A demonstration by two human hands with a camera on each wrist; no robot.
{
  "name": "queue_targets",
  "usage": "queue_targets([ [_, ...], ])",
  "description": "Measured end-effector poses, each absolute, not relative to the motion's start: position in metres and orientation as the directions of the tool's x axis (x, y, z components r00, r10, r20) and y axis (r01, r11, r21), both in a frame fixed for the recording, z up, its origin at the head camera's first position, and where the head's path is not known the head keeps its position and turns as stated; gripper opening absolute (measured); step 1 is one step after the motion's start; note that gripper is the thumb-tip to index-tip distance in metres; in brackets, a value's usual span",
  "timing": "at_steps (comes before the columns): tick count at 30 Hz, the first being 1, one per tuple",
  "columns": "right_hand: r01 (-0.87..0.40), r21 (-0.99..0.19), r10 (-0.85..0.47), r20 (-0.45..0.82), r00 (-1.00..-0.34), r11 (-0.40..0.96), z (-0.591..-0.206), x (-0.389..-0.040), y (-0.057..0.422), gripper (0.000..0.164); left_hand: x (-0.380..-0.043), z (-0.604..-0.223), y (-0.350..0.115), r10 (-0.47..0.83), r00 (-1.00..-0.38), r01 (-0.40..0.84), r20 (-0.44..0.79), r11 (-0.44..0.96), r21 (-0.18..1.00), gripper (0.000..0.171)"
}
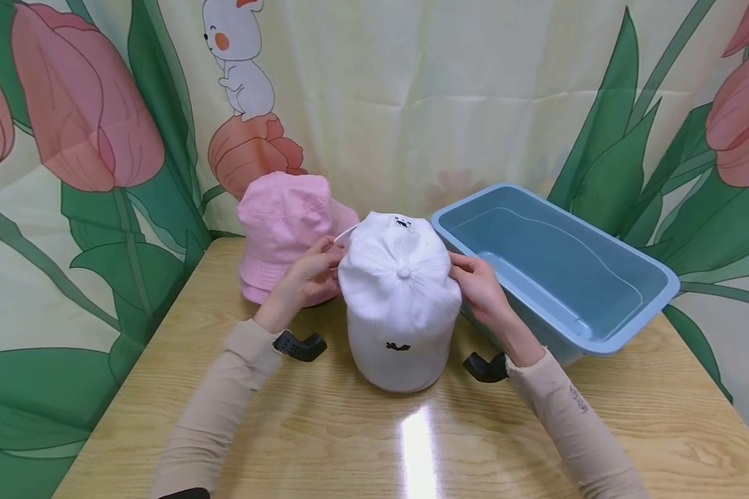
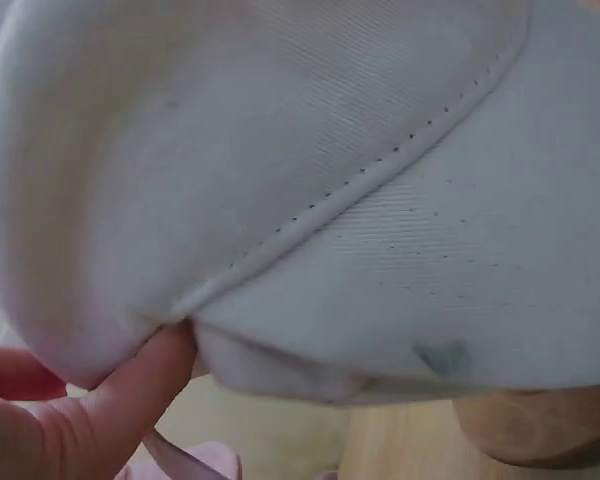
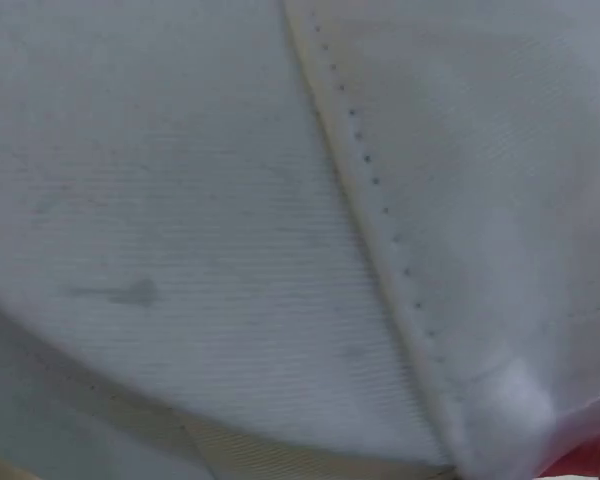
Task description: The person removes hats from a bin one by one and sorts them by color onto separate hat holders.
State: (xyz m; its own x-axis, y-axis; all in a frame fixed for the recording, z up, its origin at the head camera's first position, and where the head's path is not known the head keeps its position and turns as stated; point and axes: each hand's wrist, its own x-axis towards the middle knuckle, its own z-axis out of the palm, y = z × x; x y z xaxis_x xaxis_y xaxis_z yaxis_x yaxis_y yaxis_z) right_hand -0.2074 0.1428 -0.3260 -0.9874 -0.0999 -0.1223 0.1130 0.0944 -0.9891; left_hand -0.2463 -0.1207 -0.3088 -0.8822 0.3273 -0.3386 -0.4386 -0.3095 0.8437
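A white baseball cap (image 1: 399,305) hangs over the middle of the table, its crown and top button facing me and its brim pointing toward me. Small black embroidery marks the brim side. My left hand (image 1: 317,270) pinches the cap's left edge, thumb at the brim seam in the left wrist view. A thin white strap shows above that hand. On the opposite edge my right hand (image 1: 483,287) grips the cap, its fingertips partly hidden behind the fabric. The cap's pale cloth (image 3: 180,200) fills most of the right wrist view.
Behind my left hand stands a pink bucket hat (image 1: 281,222) on the wooden table (image 1: 324,430). To the right, a blue plastic tub (image 1: 537,333) sits at an angle, close to my right hand. A curtain printed with tulips (image 1: 474,90) hangs behind the table.
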Motion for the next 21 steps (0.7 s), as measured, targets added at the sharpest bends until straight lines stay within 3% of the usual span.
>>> queue_targets([
  [5, 0.148, -0.976, -0.099, -0.165, -0.981, 0.16, -0.332, -0.215, 0.142, 0.04, -0.251, -0.315, -0.118, 0.289, -0.908, -0.392, -0.302, -0.337, 0.856, 0.022],
  [10, 0.178, -0.97, -0.115, -0.198, -0.973, 0.165, -0.342, -0.215, 0.146, 0.041, -0.25, -0.324, -0.123, 0.354, -0.859, -0.466, -0.371, -0.239, 0.852, 0.018],
  [13, 0.159, -0.979, -0.124, -0.175, -0.977, 0.132, -0.347, -0.212, 0.149, 0.043, -0.245, -0.329, -0.126, 0.375, -0.856, -0.447, -0.356, -0.192, 0.874, 0.02],
  [21, 0.076, -0.984, -0.157, -0.101, -0.982, 0.162, -0.351, -0.189, 0.159, 0.049, -0.222, -0.339, -0.14, 0.358, -0.896, -0.323, -0.265, -0.115, 0.939, 0.047],
])
